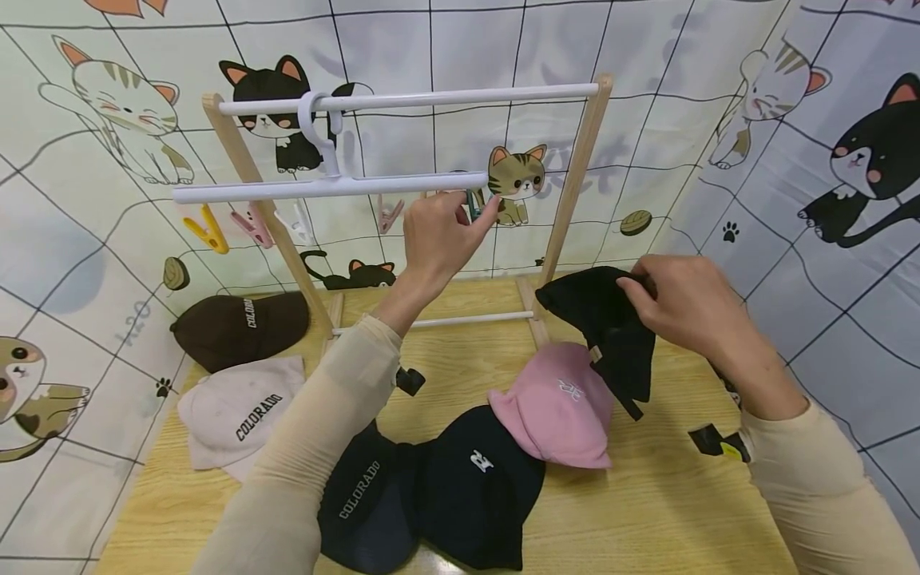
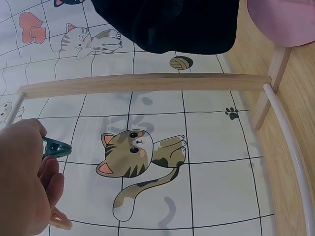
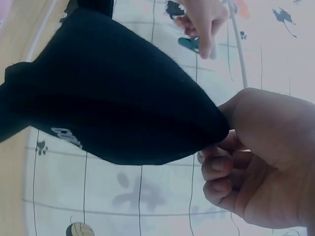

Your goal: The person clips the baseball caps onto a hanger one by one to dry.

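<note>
My left hand [image 1: 440, 239] is at the right end of a white hanger bar [image 1: 345, 187] and pinches a dark green clothespin [image 2: 56, 147] between thumb and fingers. The hanger hooks over the top rail [image 1: 460, 97] of a wooden rack. To the right, my right hand [image 1: 686, 307] pinches the edge of a black cap [image 1: 611, 311], which hangs tilted above the table. In the right wrist view the cap's white lettering [image 3: 66, 136] shows along its lower side. Beneath it in the head view lies a pink cap [image 1: 568, 407].
Yellow [image 1: 205, 230], pink [image 1: 251, 226] and white [image 1: 299, 224] clothespins hang from the bar, with another pink one [image 1: 389, 216] farther right. On the table [image 1: 647, 495] lie a brown cap [image 1: 244, 327], a pale cap [image 1: 240, 407] and two dark caps [image 1: 474, 487] near the front.
</note>
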### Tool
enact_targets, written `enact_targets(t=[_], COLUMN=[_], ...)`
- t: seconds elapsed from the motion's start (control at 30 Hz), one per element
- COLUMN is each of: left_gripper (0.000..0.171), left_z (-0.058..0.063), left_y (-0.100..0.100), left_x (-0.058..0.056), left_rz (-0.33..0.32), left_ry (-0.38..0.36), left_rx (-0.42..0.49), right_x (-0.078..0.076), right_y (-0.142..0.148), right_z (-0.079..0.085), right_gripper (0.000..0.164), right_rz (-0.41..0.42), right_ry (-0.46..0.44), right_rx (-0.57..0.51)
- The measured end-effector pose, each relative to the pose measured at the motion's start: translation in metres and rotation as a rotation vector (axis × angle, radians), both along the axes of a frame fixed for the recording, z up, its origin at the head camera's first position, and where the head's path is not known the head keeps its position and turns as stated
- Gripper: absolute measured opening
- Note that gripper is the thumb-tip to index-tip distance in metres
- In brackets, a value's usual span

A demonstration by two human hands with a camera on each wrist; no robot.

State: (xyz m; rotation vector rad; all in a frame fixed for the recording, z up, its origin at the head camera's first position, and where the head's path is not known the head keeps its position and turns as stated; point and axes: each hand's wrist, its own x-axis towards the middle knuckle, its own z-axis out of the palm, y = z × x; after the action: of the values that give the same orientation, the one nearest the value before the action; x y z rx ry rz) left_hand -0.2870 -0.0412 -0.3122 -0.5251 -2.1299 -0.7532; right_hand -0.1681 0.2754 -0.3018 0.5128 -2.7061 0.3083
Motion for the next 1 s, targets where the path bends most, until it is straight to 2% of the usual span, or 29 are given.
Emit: enact_targets(t=[0.37,0.53,0.8,1.0], left_gripper=[0.055,0.055,0.045,0.042], left_z=[-0.001,0.001,0.002,0.000], left_y=[-0.002,-0.001,0.002,0.006], left_x=[0.002,0.004,0.007,0.009], left_rz=[0.016,-0.013,-0.111,-0.135], left_ry=[-0.010,-0.039,-0.144,-0.156], left_rx=[-0.020,0.000,0.139,0.245], right_x=[-0.004,-0.011,-0.024,-0.033], right_y=[-0.032,-0.047,-0.066,-0.075], right_z=[0.003,0.001,-0.004,-0.009], right_gripper=[0.015,0.014,0.019,0.019], right_rz=[0.123,0.151,0.175,0.176], right_ry=[0.124,0.125,0.074,0.082], right_rx=[-0.117,-0.154,-0.203,-0.253])
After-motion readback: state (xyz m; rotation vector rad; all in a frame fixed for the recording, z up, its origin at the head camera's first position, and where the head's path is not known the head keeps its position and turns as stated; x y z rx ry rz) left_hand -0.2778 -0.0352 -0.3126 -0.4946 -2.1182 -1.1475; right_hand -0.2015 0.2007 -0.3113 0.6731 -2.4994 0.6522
